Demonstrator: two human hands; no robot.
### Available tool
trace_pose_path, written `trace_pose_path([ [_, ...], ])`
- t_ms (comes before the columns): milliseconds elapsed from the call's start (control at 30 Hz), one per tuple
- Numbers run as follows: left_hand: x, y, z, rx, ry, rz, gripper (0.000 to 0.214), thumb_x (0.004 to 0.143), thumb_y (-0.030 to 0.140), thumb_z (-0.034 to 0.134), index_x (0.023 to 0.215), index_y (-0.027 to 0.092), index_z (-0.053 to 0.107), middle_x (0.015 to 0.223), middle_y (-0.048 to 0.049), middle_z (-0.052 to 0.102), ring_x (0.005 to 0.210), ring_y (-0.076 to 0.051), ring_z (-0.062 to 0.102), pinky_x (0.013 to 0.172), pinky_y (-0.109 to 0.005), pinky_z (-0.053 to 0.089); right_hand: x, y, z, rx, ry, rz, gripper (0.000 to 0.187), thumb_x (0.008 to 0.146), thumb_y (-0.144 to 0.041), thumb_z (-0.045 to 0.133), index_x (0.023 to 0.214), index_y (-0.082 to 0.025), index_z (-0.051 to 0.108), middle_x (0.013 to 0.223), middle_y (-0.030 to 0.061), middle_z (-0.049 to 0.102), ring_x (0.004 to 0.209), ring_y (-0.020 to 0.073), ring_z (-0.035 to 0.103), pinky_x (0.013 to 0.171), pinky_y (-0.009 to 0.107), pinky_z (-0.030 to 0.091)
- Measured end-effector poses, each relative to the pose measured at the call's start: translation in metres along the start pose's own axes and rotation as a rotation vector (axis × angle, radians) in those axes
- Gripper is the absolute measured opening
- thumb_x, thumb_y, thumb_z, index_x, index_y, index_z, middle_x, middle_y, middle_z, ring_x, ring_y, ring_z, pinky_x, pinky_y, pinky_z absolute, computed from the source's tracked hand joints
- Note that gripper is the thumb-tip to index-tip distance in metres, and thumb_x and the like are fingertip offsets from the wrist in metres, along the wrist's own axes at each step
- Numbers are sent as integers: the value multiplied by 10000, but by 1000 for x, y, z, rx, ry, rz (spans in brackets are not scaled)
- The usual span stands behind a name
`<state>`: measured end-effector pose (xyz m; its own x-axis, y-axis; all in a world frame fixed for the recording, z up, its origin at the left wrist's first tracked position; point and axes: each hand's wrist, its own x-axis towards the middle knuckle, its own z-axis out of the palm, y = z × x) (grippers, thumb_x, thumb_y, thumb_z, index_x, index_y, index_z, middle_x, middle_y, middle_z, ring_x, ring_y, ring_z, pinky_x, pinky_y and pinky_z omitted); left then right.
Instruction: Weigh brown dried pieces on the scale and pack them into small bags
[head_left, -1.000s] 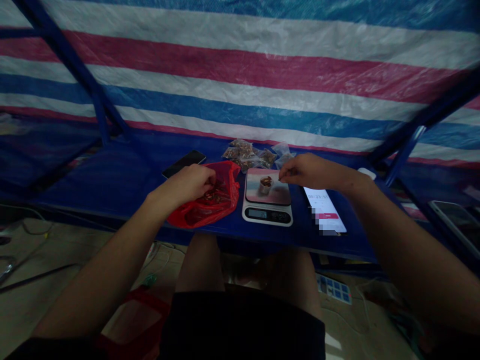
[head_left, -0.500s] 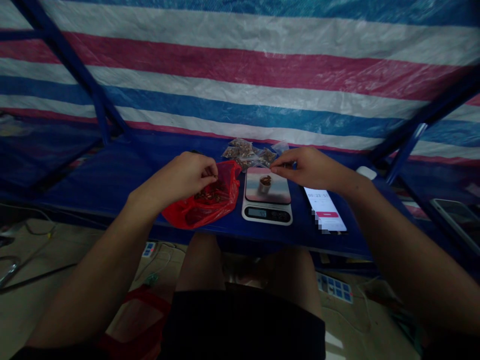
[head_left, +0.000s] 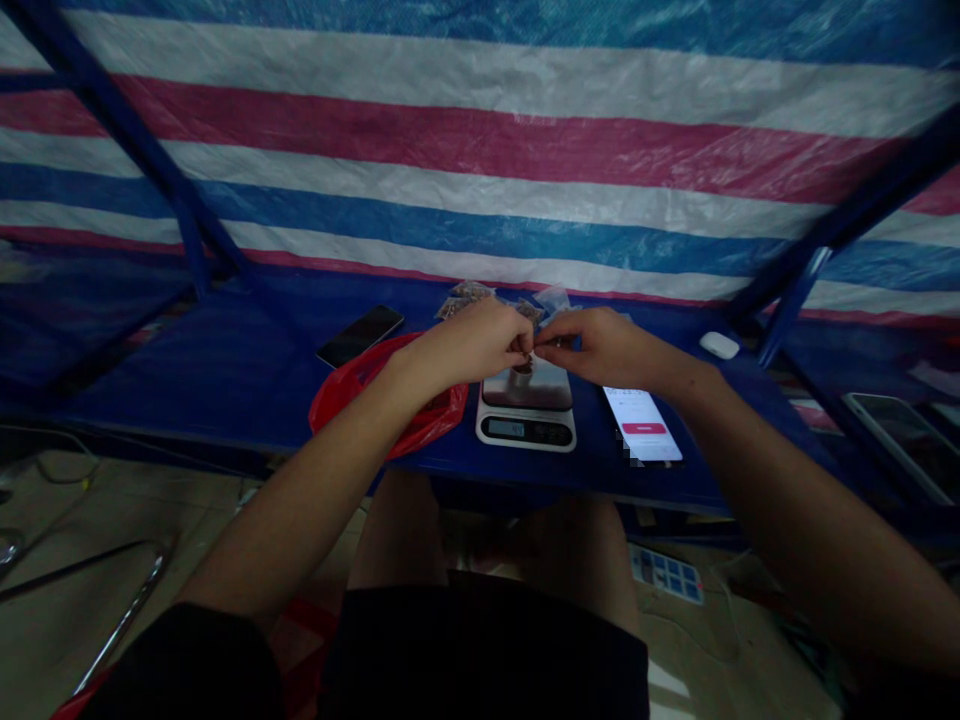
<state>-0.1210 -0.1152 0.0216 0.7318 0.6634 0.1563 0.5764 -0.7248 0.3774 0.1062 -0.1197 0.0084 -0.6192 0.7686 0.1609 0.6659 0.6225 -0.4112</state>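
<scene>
Left hand point(head_left: 469, 345), right hand point(head_left: 600, 348), pinching small brown piece point(head_left: 528, 359)

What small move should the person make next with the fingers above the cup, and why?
Probably they should release the small brown piece into the cup. The left hand and right hand pinch it just above the cup, which stands on a digital kitchen scale, so the display can then show the weight.
</scene>
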Motion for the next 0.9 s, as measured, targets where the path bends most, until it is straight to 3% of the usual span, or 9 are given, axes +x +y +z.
trace_pose_path([
  [500, 0, -5, 8, 25, -23, 78, 297, 892, 58, 671, 1061, 207, 865, 1039, -90, 854, 952, -227, 790, 905, -350, 553, -2, 8, 5, 97, 118, -67, 212, 941, -261, 659, 989, -233, 864, 951, 34, 829, 800, 198, 718, 745, 328, 513],
  [733, -5, -6, 5, -37, 10, 86, 297, 909, 66, 634, 1019, 221, 863, 1012, -69, 850, 942, -220, 782, 899, -346, 547, -4, 4, 6, 136, 122, -13, 206, 943, -286, 666, 981, -229, 861, 957, 40, 832, 815, 208, 734, 763, 338, 538],
  [900, -22, -6, -6, 4, 93, -1, 242, 973, 201, 628, 1082, 203, 845, 1033, -84, 838, 935, -235, 765, 871, -353, 548, -9, 19, 6, 129, 246, 70, 238, 949, -299, 640, 1001, -213, 855, 998, 61, 843, 885, 242, 763, 809, 358, 567],
])
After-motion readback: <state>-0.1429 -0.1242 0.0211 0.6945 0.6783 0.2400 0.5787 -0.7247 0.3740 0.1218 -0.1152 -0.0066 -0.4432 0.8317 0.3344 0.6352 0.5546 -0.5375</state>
